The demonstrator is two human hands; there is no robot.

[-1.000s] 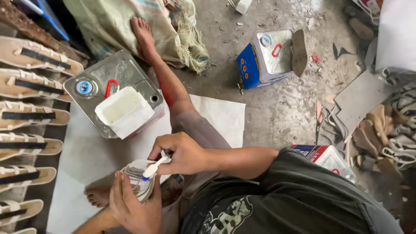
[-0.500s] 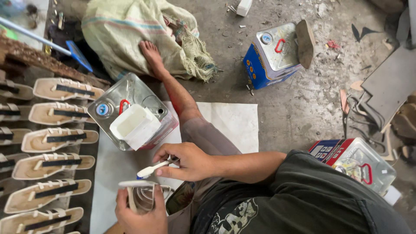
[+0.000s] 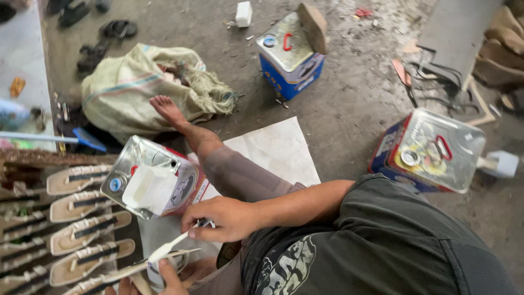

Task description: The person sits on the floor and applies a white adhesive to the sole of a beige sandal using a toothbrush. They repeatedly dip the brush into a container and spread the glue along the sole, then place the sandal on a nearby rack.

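The person sits on the concrete floor (image 3: 349, 109) with one bare leg stretched out over a sheet of white paper (image 3: 273, 150). The right hand (image 3: 221, 218) is closed around the handle of a small white brush (image 3: 172, 246), whose flat tip points down and left to a sandal sole (image 3: 136, 270). The left hand (image 3: 169, 276), only partly in view at the bottom edge, grips that sole from below, fingers curled over it; what else it holds cannot be told.

Just left of the right hand stands a square metal glue tin (image 3: 180, 183), tilted, with a white plastic tub (image 3: 147, 188) resting on its top. Rows of finished sandal soles (image 3: 82, 210) with dark straps lie along the left side. Beyond the outstretched foot lies a crumpled woven sack (image 3: 136, 87). A blue tin with a silver top (image 3: 289, 52) stands farther off on the floor, and another tin (image 3: 434, 150) lies on its side near the person's right, well apart from the hands.
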